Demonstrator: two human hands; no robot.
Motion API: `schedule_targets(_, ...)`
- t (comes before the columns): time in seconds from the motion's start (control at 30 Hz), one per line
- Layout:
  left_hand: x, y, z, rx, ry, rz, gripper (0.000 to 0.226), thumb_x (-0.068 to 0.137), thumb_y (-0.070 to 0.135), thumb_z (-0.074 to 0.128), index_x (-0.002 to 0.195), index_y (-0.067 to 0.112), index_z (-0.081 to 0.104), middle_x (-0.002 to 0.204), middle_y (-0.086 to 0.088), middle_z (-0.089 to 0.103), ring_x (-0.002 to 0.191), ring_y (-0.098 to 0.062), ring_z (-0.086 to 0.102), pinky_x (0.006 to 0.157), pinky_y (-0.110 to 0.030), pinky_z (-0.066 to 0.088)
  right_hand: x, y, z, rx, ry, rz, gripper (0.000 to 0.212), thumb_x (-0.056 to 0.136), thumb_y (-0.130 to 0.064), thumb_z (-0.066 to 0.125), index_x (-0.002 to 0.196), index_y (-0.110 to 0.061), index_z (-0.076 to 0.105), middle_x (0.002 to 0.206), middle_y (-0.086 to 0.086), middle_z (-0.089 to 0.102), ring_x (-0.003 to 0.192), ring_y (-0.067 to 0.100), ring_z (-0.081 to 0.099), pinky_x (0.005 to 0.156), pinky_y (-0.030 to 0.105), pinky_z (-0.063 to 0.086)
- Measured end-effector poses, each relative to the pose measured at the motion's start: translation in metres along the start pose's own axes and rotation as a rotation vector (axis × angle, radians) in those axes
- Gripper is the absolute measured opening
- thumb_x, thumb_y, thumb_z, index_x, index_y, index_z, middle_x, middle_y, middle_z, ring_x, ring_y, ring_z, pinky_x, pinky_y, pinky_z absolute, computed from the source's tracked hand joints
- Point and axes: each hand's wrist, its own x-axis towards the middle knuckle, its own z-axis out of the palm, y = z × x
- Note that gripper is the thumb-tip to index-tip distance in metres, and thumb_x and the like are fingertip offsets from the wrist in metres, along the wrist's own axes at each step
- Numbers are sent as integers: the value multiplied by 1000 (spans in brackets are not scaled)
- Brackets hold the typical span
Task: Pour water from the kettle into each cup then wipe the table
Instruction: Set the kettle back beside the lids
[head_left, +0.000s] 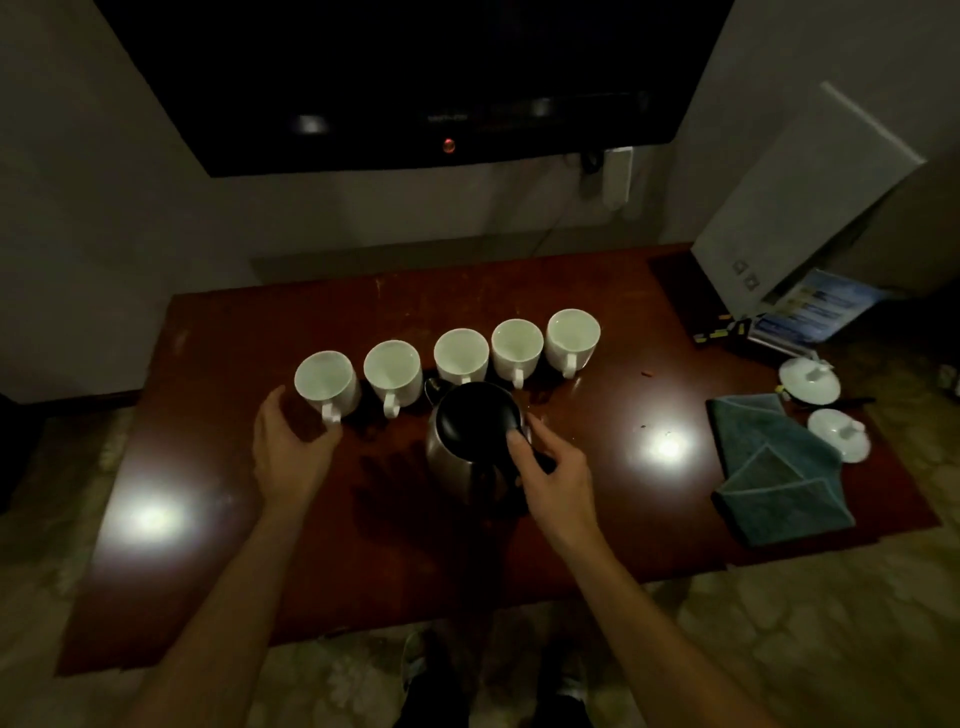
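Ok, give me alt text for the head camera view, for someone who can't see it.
A person's right hand grips the handle of a steel kettle on a dark red table, while the left hand reaches toward the leftmost of five white cups standing in a row. A folded grey-blue cloth and two white lids lie at the right.
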Motion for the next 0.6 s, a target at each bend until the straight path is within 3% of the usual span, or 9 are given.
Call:
schedule_targets(0.07,-19,-2,-4,44,-38,2,81,79,24,80,147,17,36,152,-11,37,138,-34,38,108,-56,37,-3,-4,-3,27,-4,11,31,98,-32,64,103,-62,62,102,-36,70,109,-3,65,97,42,58)
schedule_targets(0.13,-38,1,-3,77,-97,-7,81,79,22,80,147,17,36,152,-13,37,137,-36,39,107,-60,37,-6,-7,-11,82,47,23,29,96,-29,67,103,-56,64,97,-35,71,104,-8,65,99,41,57)
schedule_targets(0.27,-73,22,10,130,-194,10,80,83,27,76,149,23,33,155,-10,34,140,-35,34,108,-64,34,-10,-14,-35,223,187,26,21,91,-25,74,109,-36,72,105,-8,77,107,10,71,96,45,59)
schedule_targets(0.37,-102,57,27,148,-156,84,75,81,29,76,145,27,37,152,-7,38,138,-33,37,106,-63,35,-11,-23,-63,236,243,-6,34,86,-29,78,117,-15,74,107,0,78,104,14,73,93,46,60)
schedule_targets(0.5,-137,105,57,150,-122,157,71,80,29,76,142,22,42,147,-8,43,135,-32,40,108,-62,34,-12,-31,-113,235,349,-33,56,72,-50,81,113,-13,77,101,0,80,99,15,75,91,46,61)
schedule_targets(0.6,-159,132,83,150,-199,205,64,80,30,75,137,25,46,143,-6,49,132,-30,45,108,-61,35,-15,-32,-156,221,457,-52,49,74,-46,82,111,-13,79,98,0,80,94,13,76,87,45,62)
